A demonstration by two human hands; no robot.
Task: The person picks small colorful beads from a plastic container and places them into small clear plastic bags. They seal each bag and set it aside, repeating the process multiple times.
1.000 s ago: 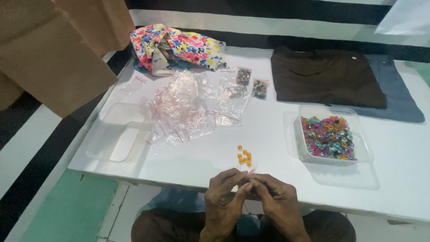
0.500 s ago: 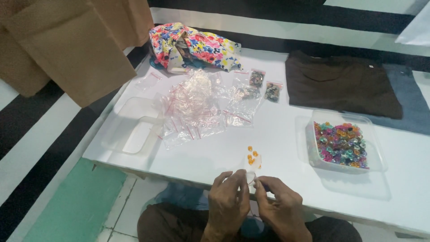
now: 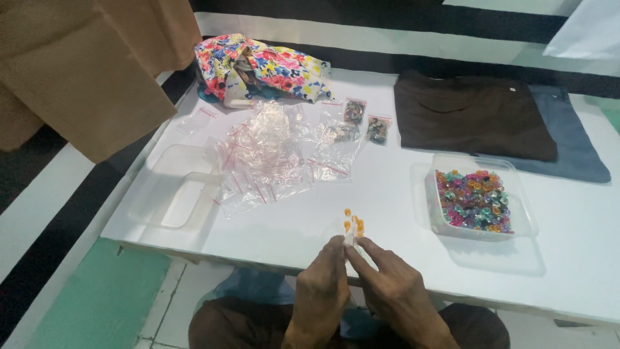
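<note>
**Both hands pinch one small bag at the tabletop edge**

We see the left hand (image 3: 323,291) and right hand (image 3: 387,294) meet fingertip to fingertip just off the near edge of the tabletop (image 3: 400,194). Between them sits a small clear bag (image 3: 349,236), pinched from both sides; each grip is closed on it, thumbs & forefingers doing the work. We judge it's held up close like this so the mouth stays open and in plain sight. Whether anything is inside the bag, we can't tell, too small.

Just beyond the fingertips lie a few orange beads (image 3: 353,223), loose on the tabletop, prob. set there so they're within easy reach w/o stretching. To the right, near but apart, a clear tub (image 3: 526,207) holds mixed coloured beads: the bulk stock, kept walled in so nothing rolls off.

To the left & further back, a heap of empty bags (image 3: 265,155) spreads beside a clear lid (image 3: 165,194). Behind the heap, a few filled bags (image 3: 365,123) lie flat, away from the working spot. At the back: floral cloth (image 3: 258,64), a folded dark shirt (image 3: 471,116) on grey cloth (image 3: 575,148). Brown fabric (image 3: 84,64) hangs at far left.
</note>
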